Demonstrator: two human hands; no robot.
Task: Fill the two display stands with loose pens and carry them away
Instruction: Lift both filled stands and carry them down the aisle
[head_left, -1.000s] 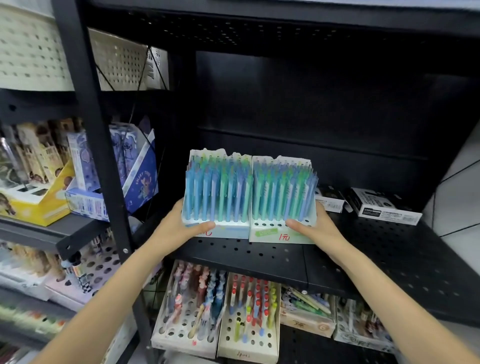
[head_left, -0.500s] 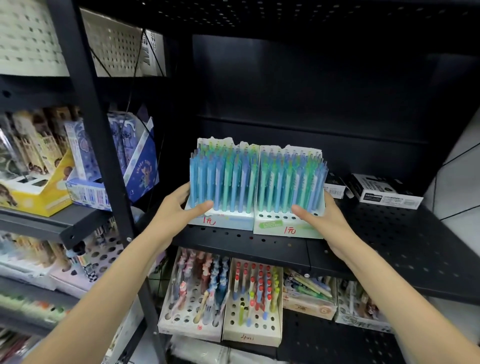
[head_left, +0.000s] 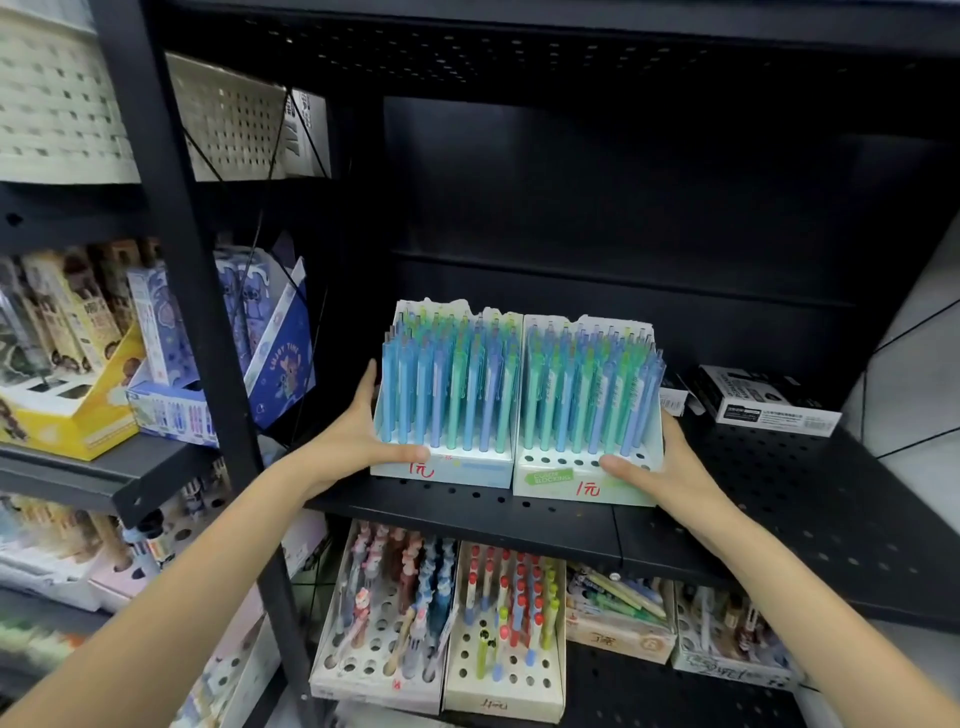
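- Two display stands, left stand (head_left: 447, 457) and right stand (head_left: 582, 475), are sitting side by side, touching, at the front edge of the black perforated shelf (head_left: 779, 493), both packed with upright blue-green pens (head_left: 452, 384).
- Left hand (head_left: 358, 439) is gripping the left stand's outer wall, thumb lying across the front lip, fingers curling round the side; right hand (head_left: 660, 467) is doing the same on the right stand, thumb on the hole row, fingers hidden behind the wall.
- Risk: the stands are only being squeezed together from outside, nothing is joining them. Uneven pressure and the seam is likely opening, one stand dropping.
- Risk: pens are standing tall and loose in their holes; tilting forward is likely spilling them. Front row of the right stand is showing empty holes, so those neighbours have slack.
- Risk: cardboard walls look thin, back edge torn; hard squeezing may be buckling them.
- Around: boxed items (head_left: 769, 402) are lying just beside the right stand on the same shelf, near the right hand's knuckles.
- Black upright post (head_left: 208, 364) is standing close to the left forearm; swinging left means clipping it.
- Lower shelf is holding other pen trays (head_left: 504, 639) directly below, catching any drop.
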